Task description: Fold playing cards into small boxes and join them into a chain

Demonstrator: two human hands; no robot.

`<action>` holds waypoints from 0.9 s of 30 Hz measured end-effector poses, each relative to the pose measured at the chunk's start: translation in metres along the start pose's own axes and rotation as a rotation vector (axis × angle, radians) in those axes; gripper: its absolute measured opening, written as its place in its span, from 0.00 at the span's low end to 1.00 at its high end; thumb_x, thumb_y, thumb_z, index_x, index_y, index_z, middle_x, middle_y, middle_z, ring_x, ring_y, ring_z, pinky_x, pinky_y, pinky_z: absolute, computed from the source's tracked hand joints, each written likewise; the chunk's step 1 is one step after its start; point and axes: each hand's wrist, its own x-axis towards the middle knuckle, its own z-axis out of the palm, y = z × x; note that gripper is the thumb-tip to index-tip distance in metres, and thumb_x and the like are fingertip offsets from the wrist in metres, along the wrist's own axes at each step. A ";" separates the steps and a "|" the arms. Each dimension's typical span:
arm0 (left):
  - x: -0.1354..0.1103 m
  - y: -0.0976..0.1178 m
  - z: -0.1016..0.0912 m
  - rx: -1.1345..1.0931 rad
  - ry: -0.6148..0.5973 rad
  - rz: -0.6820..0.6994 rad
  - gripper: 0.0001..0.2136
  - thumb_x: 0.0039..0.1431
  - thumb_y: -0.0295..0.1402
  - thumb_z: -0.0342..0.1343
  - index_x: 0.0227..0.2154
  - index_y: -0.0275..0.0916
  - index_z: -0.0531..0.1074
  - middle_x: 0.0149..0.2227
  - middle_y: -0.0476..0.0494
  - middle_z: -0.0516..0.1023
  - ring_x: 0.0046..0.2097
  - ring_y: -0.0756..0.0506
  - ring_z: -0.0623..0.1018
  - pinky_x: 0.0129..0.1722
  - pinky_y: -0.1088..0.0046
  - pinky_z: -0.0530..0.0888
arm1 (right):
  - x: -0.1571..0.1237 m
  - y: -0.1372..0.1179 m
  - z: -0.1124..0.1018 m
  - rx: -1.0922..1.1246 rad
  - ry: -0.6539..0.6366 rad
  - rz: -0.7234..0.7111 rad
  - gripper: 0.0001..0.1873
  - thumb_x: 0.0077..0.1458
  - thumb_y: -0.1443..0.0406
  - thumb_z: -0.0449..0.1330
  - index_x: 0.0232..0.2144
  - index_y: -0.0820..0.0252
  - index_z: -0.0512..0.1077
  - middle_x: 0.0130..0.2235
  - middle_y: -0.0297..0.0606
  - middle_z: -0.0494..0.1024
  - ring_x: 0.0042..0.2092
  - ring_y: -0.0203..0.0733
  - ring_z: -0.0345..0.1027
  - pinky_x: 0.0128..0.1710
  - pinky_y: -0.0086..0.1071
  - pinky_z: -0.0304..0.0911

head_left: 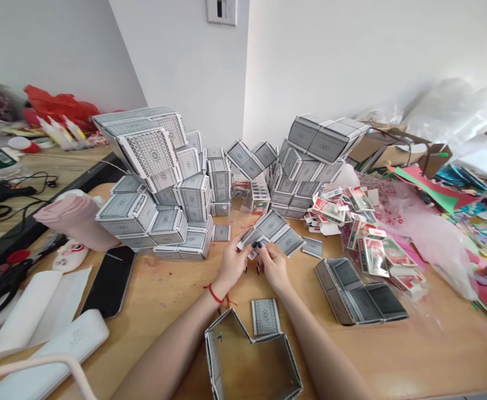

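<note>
Both hands meet over the middle of the wooden table (164,294). My left hand (231,263) and my right hand (272,265) pinch a small folded piece of grey patterned playing cards (273,232), fingers closed on its near edge. A red string is tied round the left wrist. Just in front of me lies an open box made of cards (249,361) with a single grey card (265,316) at its far rim.
Stacks of grey card boxes (155,183) stand behind the hands on the left, and another stack of grey card boxes (310,161) on the right. Loose red-faced cards (364,233) lie right, with a flat dark card tray (360,291). A phone (110,280), scissors (1,283) and papers lie left.
</note>
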 end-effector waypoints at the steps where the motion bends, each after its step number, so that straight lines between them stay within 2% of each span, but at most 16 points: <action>1: 0.000 0.000 -0.001 0.010 0.005 -0.003 0.18 0.46 0.31 0.56 0.43 0.40 0.68 0.35 0.44 0.76 0.37 0.47 0.74 0.39 0.70 0.69 | 0.001 0.001 -0.001 0.013 -0.023 -0.006 0.22 0.48 0.49 0.52 0.16 0.61 0.62 0.13 0.29 0.62 0.14 0.31 0.57 0.15 0.25 0.55; 4: 0.001 0.002 -0.003 0.044 0.027 0.017 0.16 0.46 0.31 0.56 0.41 0.39 0.69 0.38 0.44 0.75 0.41 0.47 0.73 0.40 0.70 0.68 | 0.003 0.002 -0.003 0.078 -0.071 0.012 0.17 0.45 0.51 0.56 0.23 0.60 0.64 0.17 0.30 0.67 0.17 0.33 0.62 0.16 0.27 0.60; 6: 0.002 0.003 -0.004 0.063 0.043 0.035 0.15 0.46 0.31 0.56 0.40 0.38 0.69 0.40 0.43 0.74 0.41 0.47 0.73 0.40 0.71 0.68 | 0.005 0.002 -0.004 0.101 -0.048 0.009 0.16 0.43 0.52 0.58 0.22 0.60 0.64 0.19 0.31 0.68 0.20 0.36 0.65 0.19 0.28 0.64; 9: 0.003 0.003 -0.006 0.114 0.004 0.031 0.11 0.47 0.32 0.55 0.35 0.36 0.69 0.36 0.44 0.74 0.37 0.48 0.73 0.37 0.72 0.69 | 0.006 0.002 -0.006 0.105 -0.034 -0.016 0.15 0.41 0.54 0.60 0.19 0.60 0.65 0.21 0.32 0.69 0.24 0.38 0.67 0.24 0.31 0.67; 13: 0.003 0.007 -0.011 0.244 -0.074 0.030 0.07 0.47 0.33 0.54 0.29 0.34 0.69 0.29 0.46 0.73 0.31 0.49 0.72 0.32 0.74 0.68 | 0.008 0.003 -0.009 0.159 -0.105 0.035 0.13 0.41 0.55 0.60 0.22 0.59 0.66 0.22 0.33 0.70 0.23 0.39 0.67 0.25 0.34 0.67; 15: 0.003 0.012 -0.013 0.255 -0.107 0.047 0.09 0.46 0.32 0.55 0.32 0.35 0.69 0.32 0.46 0.74 0.33 0.49 0.72 0.34 0.74 0.68 | 0.009 0.006 -0.010 0.143 -0.143 0.057 0.13 0.42 0.55 0.59 0.23 0.59 0.67 0.20 0.32 0.70 0.21 0.38 0.66 0.23 0.33 0.66; 17: 0.002 0.016 -0.014 0.187 -0.153 0.054 0.15 0.44 0.31 0.56 0.38 0.36 0.67 0.37 0.44 0.73 0.37 0.48 0.72 0.38 0.72 0.68 | 0.009 0.008 -0.010 0.090 -0.164 0.050 0.12 0.43 0.56 0.58 0.24 0.59 0.67 0.19 0.32 0.69 0.19 0.38 0.64 0.21 0.32 0.64; 20: 0.000 0.019 -0.013 0.061 -0.216 0.019 0.21 0.41 0.29 0.59 0.42 0.37 0.64 0.41 0.43 0.73 0.40 0.47 0.73 0.42 0.69 0.69 | 0.008 0.011 -0.011 -0.017 -0.177 -0.018 0.08 0.45 0.60 0.55 0.23 0.59 0.67 0.19 0.32 0.69 0.19 0.36 0.63 0.19 0.30 0.61; 25: 0.002 0.013 -0.008 0.029 -0.117 -0.077 0.22 0.36 0.27 0.62 0.38 0.36 0.64 0.37 0.43 0.74 0.39 0.46 0.74 0.40 0.67 0.72 | 0.005 0.009 -0.012 -0.243 -0.167 -0.215 0.06 0.45 0.64 0.54 0.21 0.59 0.68 0.23 0.35 0.71 0.24 0.37 0.65 0.25 0.29 0.61; 27: 0.003 0.011 -0.007 0.001 -0.113 -0.117 0.22 0.36 0.28 0.62 0.37 0.36 0.64 0.35 0.43 0.75 0.37 0.46 0.75 0.38 0.66 0.73 | 0.004 0.008 -0.011 -0.277 -0.153 -0.248 0.07 0.45 0.64 0.54 0.21 0.59 0.69 0.24 0.35 0.72 0.27 0.38 0.66 0.29 0.30 0.61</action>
